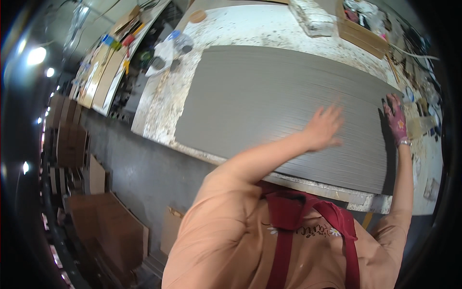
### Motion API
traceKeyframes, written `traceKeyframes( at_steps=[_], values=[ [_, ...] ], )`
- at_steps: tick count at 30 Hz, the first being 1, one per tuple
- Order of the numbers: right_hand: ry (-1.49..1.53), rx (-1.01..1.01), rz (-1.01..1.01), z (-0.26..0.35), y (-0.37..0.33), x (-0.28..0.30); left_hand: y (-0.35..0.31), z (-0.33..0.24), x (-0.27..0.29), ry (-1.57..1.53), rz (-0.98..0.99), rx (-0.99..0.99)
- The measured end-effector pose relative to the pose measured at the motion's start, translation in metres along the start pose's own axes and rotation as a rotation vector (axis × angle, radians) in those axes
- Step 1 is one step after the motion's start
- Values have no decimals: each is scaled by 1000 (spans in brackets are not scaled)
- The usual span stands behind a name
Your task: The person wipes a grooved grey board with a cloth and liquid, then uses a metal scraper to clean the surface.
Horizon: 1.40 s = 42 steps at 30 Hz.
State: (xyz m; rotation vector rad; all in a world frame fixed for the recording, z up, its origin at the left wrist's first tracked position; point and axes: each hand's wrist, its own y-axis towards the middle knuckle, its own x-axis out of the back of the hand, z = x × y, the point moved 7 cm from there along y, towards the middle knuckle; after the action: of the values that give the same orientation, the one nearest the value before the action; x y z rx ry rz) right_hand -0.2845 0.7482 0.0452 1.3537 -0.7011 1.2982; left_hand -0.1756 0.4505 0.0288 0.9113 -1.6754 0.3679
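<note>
A large grey panel (250, 103) with many fine grooves running along it lies flat on a stained white worktable (156, 113). Above the panel's right half is my left hand (325, 126), bare and slightly blurred, its fingers spread with nothing in them. Whether it touches the surface I cannot tell. My right hand (396, 118) wears a pink glove with a flower on it and rests at the panel's right end, fingers stretched out. A dark strip, shadow or edge, runs along that end beside the glove.
A clear plastic bottle (182, 42) and a round tan lid (198, 16) sit at the far left. Far right are a wrapped white block (312, 19), a cardboard box (361, 36) of odds and ends, and a translucent cup (421, 126). Brown cartons (108, 229) stand on the floor.
</note>
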Motion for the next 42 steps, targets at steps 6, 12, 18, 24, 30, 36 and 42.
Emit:
traceKeyframes(
  at_steps=[6, 12, 18, 24, 30, 36, 42],
  values=[
    [-41, 87, -57, -8, 108, -51, -152, -57, 19, -813, 236, 220],
    [-171, 40, 320, 22, 133, -109, -195, -57, -18, -1218, -39, 770],
    [-135, -129, 243, 61, 109, -80, -211, -53, -45, -1405, -149, 942],
    [-170, -242, 167, 76, 46, -44, -243, -50, -34, -1337, 9, 944],
    [-119, -348, 160, 85, -17, -11, -292, -26, -40, -1245, 212, 1076],
    [-198, -551, 102, 102, -99, 14, -309, -6, -9, -1216, 401, 919],
    [-176, -813, 114, 130, -196, 36, -321, 23, 11, -1093, 523, 622]
  ],
)
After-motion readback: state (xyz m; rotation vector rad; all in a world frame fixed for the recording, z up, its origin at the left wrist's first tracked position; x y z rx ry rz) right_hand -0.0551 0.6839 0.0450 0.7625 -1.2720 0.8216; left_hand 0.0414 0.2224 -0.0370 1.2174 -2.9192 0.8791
